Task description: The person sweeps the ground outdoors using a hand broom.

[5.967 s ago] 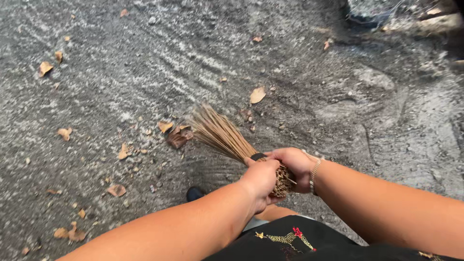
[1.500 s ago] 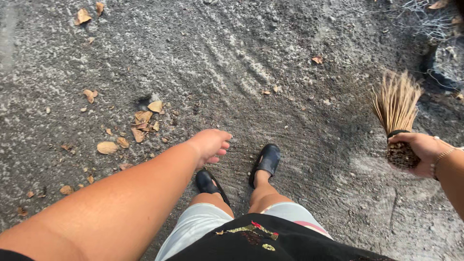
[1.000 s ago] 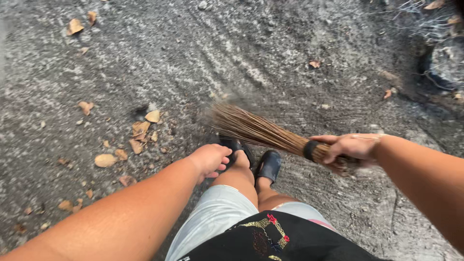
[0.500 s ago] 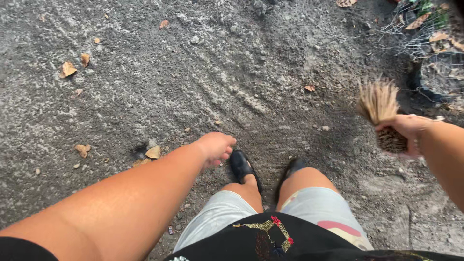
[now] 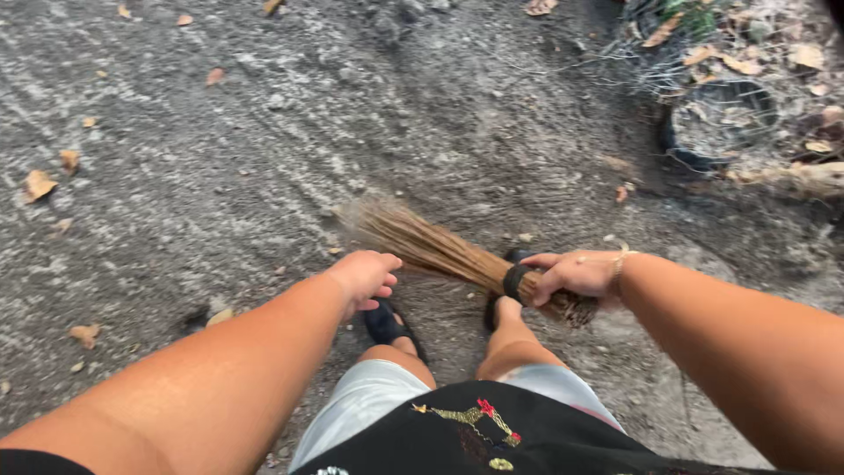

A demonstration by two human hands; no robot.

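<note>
Fingers of right hand [image 5: 576, 274] wrap broom [image 5: 440, 251] base; bristles leftward.

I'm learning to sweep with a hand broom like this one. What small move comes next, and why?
Probably drag the broom leftward: the right hand grips its bound end, bristles fanned low over the ground, and dry leaves lie on that side.

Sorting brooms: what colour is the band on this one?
Black band on the tan broom; head view.

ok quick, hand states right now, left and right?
Left hand: loosely curled, holding nothing.
Right hand: closed on the stick broom at its bound end.
</note>
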